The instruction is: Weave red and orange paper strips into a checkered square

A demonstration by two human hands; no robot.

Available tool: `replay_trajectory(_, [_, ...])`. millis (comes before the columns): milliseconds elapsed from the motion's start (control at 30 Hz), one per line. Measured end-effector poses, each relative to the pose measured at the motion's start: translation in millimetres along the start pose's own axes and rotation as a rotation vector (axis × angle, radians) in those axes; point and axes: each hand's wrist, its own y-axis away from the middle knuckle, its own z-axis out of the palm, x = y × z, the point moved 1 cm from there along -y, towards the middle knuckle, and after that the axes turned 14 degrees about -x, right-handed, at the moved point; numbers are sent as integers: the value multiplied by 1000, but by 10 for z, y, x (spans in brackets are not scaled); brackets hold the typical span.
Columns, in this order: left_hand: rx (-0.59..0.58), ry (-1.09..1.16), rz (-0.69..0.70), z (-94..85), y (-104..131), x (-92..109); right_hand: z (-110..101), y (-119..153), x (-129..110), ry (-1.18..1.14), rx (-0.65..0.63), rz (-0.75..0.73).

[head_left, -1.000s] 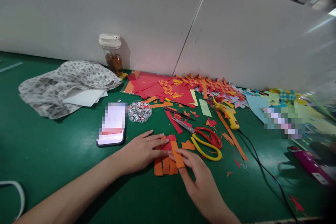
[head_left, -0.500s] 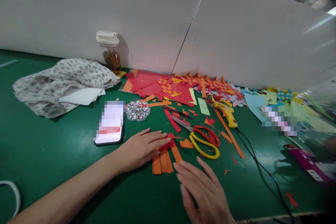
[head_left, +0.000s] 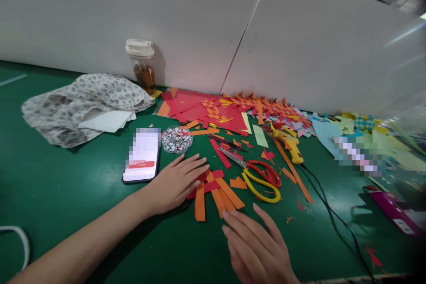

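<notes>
Orange paper strips (head_left: pixel 200 204) fan out toward me on the green table (head_left: pixel 159 248), crossing red paper strips (head_left: pixel 211 186). My left hand (head_left: pixel 178 182) lies flat over the left part of these strips, fingers stretched out, covering some of them. My right hand (head_left: pixel 254 242) is at the lower ends of the orange strips, its fingertips at or very near one strip, fingers extended and the forefinger apart from the others. Whether it pinches anything I cannot tell. Scissors (head_left: pixel 262 179) with one red and one yellow handle lie just to the right.
A phone (head_left: pixel 141 155) and a round container of googly eyes (head_left: pixel 177 140) lie left. Behind stand a lidded cup (head_left: pixel 143 66) and woven orange-red paper pieces (head_left: pixel 259 104). A yellow glue gun (head_left: pixel 294 148) with a black cord and a purple power strip (head_left: pixel 394 211) lie right.
The orange strips have spread apart, with more red strip now showing between them. My left hand has slid slightly, uncovering the crossing. My right hand has hardly moved.
</notes>
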Motion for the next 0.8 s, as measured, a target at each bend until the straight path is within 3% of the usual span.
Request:
replay_trajectory(133, [-50, -30, 39, -79, 52, -38, -68, -112, -131, 3, -8, -59])
replay_trajectory(233, [-77, -79, 41, -87, 64, -37, 21, -244, -202, -68, -100, -137])
replay_trajectory(333, [-77, -112, 33, -62, 56, -30, 145, -290, -205, -148, -173, -77])
replay_trajectory(467, [-68, -160, 48, -25, 39, -34, 188, -242, -164, -178, -133, 19])
replay_trajectory(667, [-59, -173, 34, 6, 38, -55, 246, -281, -153, -87, -186, -55])
replay_trajectory(800, [-36, -165, 47, 13, 45, -64, 276, -252, -107, -16, -95, 51])
